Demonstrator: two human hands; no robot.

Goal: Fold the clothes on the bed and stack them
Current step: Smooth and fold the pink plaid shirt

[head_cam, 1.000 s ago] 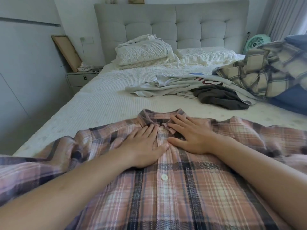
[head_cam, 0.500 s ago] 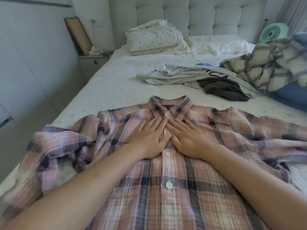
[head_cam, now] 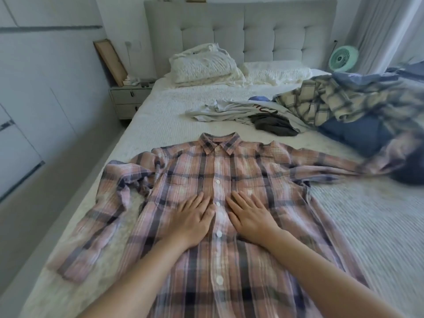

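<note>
Pink plaid button-up shirt (head_cam: 229, 180) spread front-up mid-frame on white textured bed (head_cam: 160, 115), collar toward upper frame, long axis vertical. Left hand (head_cam: 192, 220) and right hand (head_cam: 251, 218) pressed flat, fingers straight, flanking button placket. Bare bedding lower right.

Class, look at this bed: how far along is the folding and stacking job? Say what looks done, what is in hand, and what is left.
Done: the pink plaid shirt lies buttoned, front up, spread on the bed. In hand: left hand and right hand press flat beside its button line. Left: no fold made, no stack visible; the white T-shirt, dark garment and beige plaid shirt lie unfolded.
</note>
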